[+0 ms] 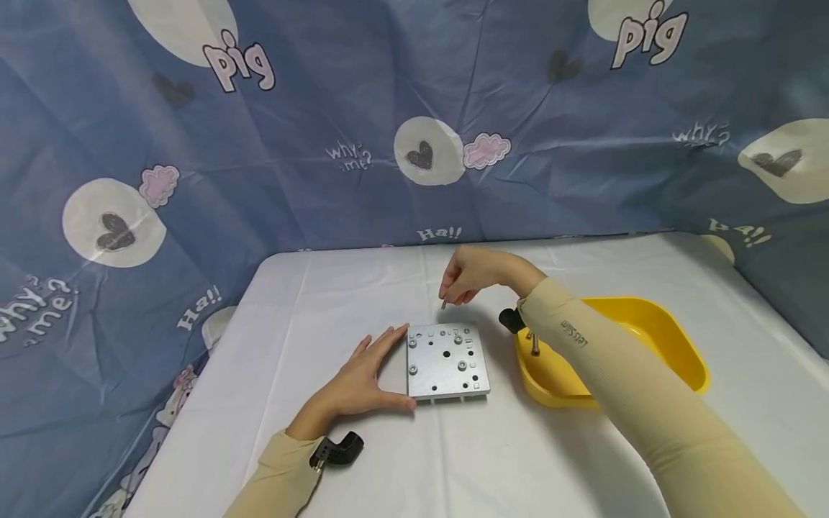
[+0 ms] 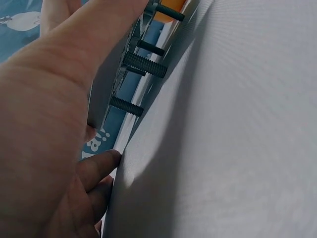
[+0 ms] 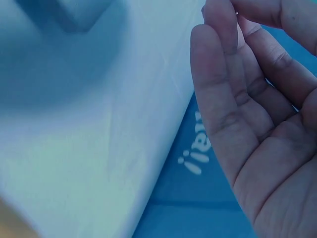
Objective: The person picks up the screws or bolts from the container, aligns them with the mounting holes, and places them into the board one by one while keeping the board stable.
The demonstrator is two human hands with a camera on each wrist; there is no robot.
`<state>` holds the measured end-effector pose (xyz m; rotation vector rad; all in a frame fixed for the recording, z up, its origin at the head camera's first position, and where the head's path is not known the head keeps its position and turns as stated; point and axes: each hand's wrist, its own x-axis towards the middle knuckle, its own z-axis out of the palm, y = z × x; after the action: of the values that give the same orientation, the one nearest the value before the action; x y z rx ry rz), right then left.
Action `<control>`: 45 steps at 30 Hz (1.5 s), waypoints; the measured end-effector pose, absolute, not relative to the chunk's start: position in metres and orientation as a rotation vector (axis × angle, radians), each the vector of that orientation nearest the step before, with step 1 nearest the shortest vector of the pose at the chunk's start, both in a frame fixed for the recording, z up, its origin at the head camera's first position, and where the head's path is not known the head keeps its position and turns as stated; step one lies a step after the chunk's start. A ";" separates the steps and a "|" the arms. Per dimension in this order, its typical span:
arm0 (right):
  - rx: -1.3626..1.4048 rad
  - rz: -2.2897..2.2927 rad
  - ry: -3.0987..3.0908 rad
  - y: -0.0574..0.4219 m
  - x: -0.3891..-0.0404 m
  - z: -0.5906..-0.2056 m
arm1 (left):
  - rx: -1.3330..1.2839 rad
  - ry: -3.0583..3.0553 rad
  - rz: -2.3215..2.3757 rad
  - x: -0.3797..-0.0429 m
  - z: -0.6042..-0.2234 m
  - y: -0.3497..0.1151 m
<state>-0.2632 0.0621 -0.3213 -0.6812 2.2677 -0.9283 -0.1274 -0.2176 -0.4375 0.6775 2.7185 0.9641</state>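
Observation:
A silver metal plate (image 1: 447, 360) with several drilled holes sits on the table, with socket-head screws in some of them. Threaded screw shanks (image 2: 146, 64) stick out of its underside in the left wrist view. My left hand (image 1: 359, 385) spans the plate's left side, its straight thumb at the front left corner and a straight finger at the back left corner. Beyond the plate's back edge, my right hand (image 1: 465, 277) pinches a small screw (image 1: 443, 305) between thumb and fingertips, tip pointing down. In the right wrist view, the fingers (image 3: 213, 74) largely hide that screw.
To the right stands a yellow tray (image 1: 686, 352), partly covered by my right forearm, with some screws (image 1: 535, 347) at its left end. White cloth (image 1: 324, 302) covers the table. A blue printed curtain (image 1: 311, 158) hangs behind and along the left side.

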 end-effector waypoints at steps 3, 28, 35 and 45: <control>-0.696 -0.922 2.261 0.055 -0.263 -0.324 | 0.686 2.715 0.965 -0.127 -0.436 -0.217; -0.682 -0.810 2.219 0.023 -0.259 -0.342 | 0.688 2.703 0.958 -0.130 -0.437 -0.218; -0.690 -0.813 2.192 0.019 -0.257 -0.345 | 0.695 2.700 0.969 -0.128 -0.436 -0.218; -0.723 -0.771 2.183 0.011 -0.255 -0.344 | 0.686 2.702 0.976 -0.127 -0.436 -0.219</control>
<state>-0.2553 0.0109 -0.3444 -0.7230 2.1835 -0.7708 -0.1275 -0.2190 -0.4357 0.6862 2.7017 0.9759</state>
